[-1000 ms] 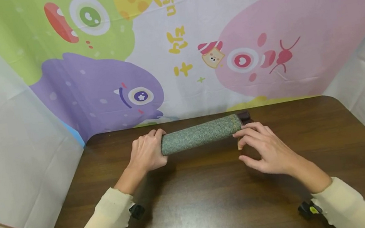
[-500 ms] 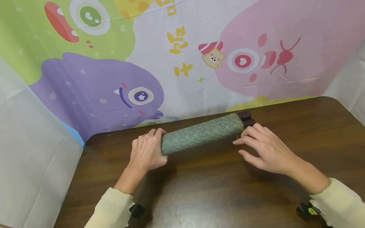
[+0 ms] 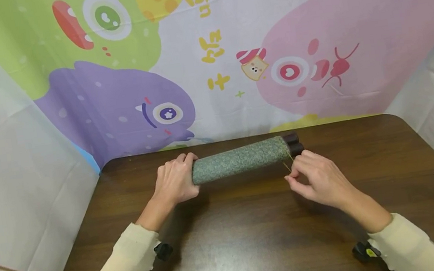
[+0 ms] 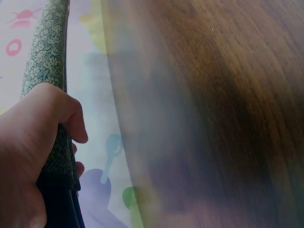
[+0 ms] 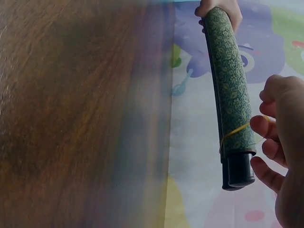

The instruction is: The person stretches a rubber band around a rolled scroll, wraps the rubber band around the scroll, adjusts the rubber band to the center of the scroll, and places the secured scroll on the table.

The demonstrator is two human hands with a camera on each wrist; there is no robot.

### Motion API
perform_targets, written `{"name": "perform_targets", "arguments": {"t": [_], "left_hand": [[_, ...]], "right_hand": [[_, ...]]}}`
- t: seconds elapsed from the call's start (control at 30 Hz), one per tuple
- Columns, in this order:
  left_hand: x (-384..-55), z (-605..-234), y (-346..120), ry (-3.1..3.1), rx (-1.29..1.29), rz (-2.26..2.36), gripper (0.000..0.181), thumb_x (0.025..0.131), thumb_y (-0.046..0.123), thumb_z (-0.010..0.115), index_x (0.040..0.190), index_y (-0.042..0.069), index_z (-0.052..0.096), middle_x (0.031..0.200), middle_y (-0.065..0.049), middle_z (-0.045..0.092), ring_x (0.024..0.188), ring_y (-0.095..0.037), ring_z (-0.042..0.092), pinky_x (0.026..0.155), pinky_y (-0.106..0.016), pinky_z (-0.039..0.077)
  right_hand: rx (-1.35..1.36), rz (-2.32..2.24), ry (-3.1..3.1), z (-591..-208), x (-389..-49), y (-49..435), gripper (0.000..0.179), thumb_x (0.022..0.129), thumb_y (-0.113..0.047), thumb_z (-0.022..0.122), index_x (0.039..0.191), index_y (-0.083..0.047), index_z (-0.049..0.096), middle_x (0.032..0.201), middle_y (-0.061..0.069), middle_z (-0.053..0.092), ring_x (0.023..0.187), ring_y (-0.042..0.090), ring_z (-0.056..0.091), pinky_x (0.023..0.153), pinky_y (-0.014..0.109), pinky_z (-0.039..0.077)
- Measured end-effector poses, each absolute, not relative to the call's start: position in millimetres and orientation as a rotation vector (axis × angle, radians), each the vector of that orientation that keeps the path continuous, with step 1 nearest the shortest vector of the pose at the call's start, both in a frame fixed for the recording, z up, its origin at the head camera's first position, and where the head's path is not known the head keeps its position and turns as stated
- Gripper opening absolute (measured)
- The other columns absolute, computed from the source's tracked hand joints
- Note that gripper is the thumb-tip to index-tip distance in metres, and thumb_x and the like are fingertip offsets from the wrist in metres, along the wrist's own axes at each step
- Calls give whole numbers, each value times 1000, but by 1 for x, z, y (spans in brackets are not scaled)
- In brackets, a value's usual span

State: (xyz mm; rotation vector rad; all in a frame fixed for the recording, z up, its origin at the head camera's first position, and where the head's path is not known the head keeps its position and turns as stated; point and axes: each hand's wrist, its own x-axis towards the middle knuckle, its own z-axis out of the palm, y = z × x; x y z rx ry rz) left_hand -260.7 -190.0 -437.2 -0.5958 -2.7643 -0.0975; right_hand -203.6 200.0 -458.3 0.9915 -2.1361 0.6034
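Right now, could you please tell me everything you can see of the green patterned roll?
The green patterned roll is long and narrow, its cloth-like surface showing pale leaves and flowers. Dark, smooth-looking stubs project from both ends; one end shows two. A thin yellow cord crosses it near that end. It looks rolled up, slanting near the far edge of the table. The left hand grips it near the opposite end; the right hand pinches the cord.
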Motion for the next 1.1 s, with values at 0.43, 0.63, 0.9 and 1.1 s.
{"name": "perform_targets", "arguments": {"t": [0.43,0.63,0.9,1.1], "left_hand": [[-260,-436,-192,-2764,-578,-87,65,68,28,92,129,13,71,108,-11,78,86,-40,79,66,-56,63],[-258,-435,-192,-2770,-573,-82,66,68,28,92,129,14,71,109,-11,78,86,-39,79,66,-56,63],[-256,-433,-187,-2753,-627,-93,66,68,28,92,128,14,71,110,-10,78,85,-38,79,65,-54,63],[-252,-431,-187,-2762,-600,-88,67,67,28,94,129,15,71,110,-10,78,86,-38,79,66,-55,63]], "right_hand": [[1143,603,-2164,-455,-200,204,1,93,-15,78,93,-16,78,93,-4,79,120,35,75,96,52,59],[1191,602,-2141,-452,-200,204,15,103,-22,70,95,-14,79,97,-2,80,108,29,81,86,47,63],[1184,618,-2181,-450,-197,204,18,86,-13,84,103,-16,81,94,-5,76,85,11,65,65,25,51],[1172,642,-2204,-450,-193,206,27,85,-12,84,112,-15,84,102,-4,81,89,12,68,59,19,47]]}}
